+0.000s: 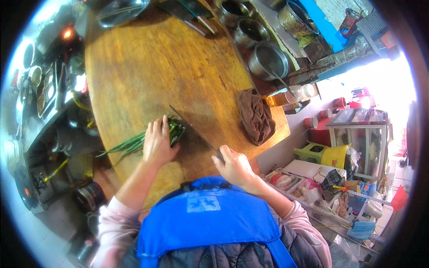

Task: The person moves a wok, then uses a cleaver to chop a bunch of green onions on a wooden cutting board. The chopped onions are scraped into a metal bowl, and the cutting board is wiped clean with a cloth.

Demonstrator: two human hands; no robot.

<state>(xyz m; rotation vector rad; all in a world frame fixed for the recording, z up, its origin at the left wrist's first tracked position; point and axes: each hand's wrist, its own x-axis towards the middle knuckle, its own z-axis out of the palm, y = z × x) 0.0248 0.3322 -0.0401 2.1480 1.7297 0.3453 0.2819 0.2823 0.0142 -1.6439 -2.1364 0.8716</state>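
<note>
A bunch of long green stalks, perhaps scallions [131, 144], lies on the wooden board [161, 67] with its leafy tips towards the left edge. My left hand [159, 142] presses down on the bunch, gripping it near its right end. In my right hand [233, 165] is the handle of a knife [196, 132], seen almost edge-on. Its dark blade points up and left, and its far end is just right of the bunch, apart from it. A crumpled brown cloth [256, 117] rests at the board's right side.
Cleavers [197, 16] and a metal tray [124, 13] lie at the board's far end. Metal pots [268, 60] line its right side, near a bottle of amber liquid [280, 98]. At the left is a stove area with a visible flame [67, 33]. Crates of goods [311, 191] stand at lower right.
</note>
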